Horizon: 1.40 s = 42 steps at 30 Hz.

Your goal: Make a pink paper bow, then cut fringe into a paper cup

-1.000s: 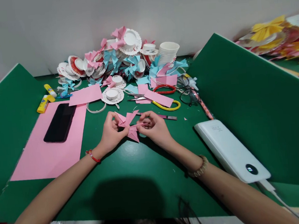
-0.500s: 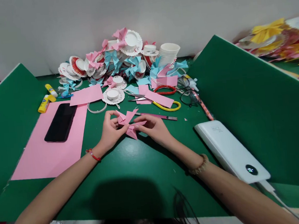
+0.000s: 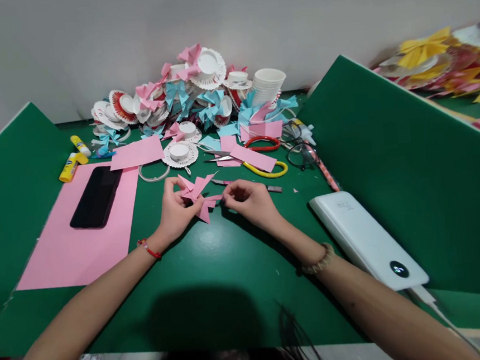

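Observation:
My left hand (image 3: 178, 208) pinches a folded pink paper bow (image 3: 199, 192) between thumb and fingers, just above the table. Its pointed ends fan out to the right and downward, and a thin pale strand sticks up near its top. Right beside the bow's right tip is my right hand (image 3: 250, 201), thumb and fingertips pressed together. Whether it grips that tip or something tiny is too small to tell. Behind the right hand lies a slim craft knife (image 3: 274, 189), partly covered by the fingers.
Scissors (image 3: 264, 169) with red and yellow handles lie under pink paper strips. Left are a black phone (image 3: 96, 197) on pink paper (image 3: 78, 256) and glue sticks (image 3: 68, 168). Decorated paper-cup hats (image 3: 181, 153) pile up behind. Glasses (image 3: 303, 155) and a white power bank (image 3: 367, 239) lie right, between green partitions (image 3: 424, 175).
My right hand has drawn slightly right, its fingers closing together, off the bow's middle. My left hand keeps the bow, which has shifted a little left.

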Available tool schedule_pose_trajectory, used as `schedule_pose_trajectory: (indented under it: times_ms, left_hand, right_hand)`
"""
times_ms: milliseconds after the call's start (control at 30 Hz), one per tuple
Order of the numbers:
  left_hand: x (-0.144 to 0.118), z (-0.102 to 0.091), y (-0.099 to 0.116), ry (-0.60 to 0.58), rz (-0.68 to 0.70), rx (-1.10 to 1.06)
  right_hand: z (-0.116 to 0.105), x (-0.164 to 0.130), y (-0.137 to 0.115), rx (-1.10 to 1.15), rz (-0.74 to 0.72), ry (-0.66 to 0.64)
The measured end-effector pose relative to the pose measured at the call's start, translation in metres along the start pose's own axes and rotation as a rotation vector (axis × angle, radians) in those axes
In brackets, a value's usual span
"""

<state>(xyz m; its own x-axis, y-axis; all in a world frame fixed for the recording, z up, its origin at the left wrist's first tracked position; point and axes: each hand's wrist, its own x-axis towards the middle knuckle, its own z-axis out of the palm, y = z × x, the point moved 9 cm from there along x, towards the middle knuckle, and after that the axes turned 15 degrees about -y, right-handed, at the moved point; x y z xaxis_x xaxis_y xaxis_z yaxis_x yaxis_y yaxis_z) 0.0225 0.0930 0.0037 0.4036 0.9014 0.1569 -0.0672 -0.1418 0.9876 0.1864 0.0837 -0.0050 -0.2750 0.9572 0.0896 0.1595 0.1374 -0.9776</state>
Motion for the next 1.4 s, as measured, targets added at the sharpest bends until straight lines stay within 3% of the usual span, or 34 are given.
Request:
schedule_pose_trajectory:
  times_ms: [167, 300, 433, 533, 700, 867, 933, 1067, 1133, 1233, 1300, 1400]
  left_hand:
    - [0.000, -0.003, -0.006, 0.019, -0.059, -0.042]
    - [-0.001, 0.002, -0.011, -0.017, -0.110, -0.049]
    - [0.000, -0.002, -0.014, 0.013, -0.136, -0.060]
    - [0.002, -0.003, -0.010, 0.005, -0.107, -0.003]
    - [0.001, -0.003, 0.001, 0.012, -0.032, 0.133]
    - [-0.004, 0.014, 0.012, -0.115, 0.060, 0.273]
    - [-0.006, 0.015, 0.019, -0.107, 0.118, 0.339]
    - [-0.013, -0.002, 0.034, 0.117, 0.232, 0.440]
    - [-0.008, -0.001, 0.019, 0.069, 0.113, 0.274]
    - [-0.004, 0.019, -0.019, -0.115, -0.186, -0.226]
    - [-0.006, 0.028, -0.033, -0.121, -0.308, -0.479]
    - [-0.008, 0.031, -0.041, -0.107, -0.401, -0.599]
  right_hand:
    - [-0.013, 0.001, 0.003, 0.047, -0.022, 0.093]
    - [0.011, 0.001, 0.000, 0.105, -0.012, -0.052]
    - [0.018, -0.002, 0.001, 0.062, 0.047, -0.077]
    - [0.014, -0.003, 0.001, 0.088, 0.039, -0.053]
    - [-0.004, -0.004, -0.007, 0.155, -0.062, 0.107]
    - [0.009, -0.004, -0.022, 0.073, -0.151, -0.016]
    - [0.003, -0.010, -0.033, -0.011, -0.215, 0.055]
    - [-0.021, -0.032, -0.056, -0.341, -0.348, 0.365]
    - [-0.016, -0.037, -0.065, -0.552, -0.417, 0.373]
    - [0.006, -0.035, -0.064, -0.740, -0.504, 0.197]
    - [0.021, -0.034, -0.061, -0.816, -0.548, 0.096]
    - [0.033, -0.034, -0.061, -0.886, -0.613, 0.056]
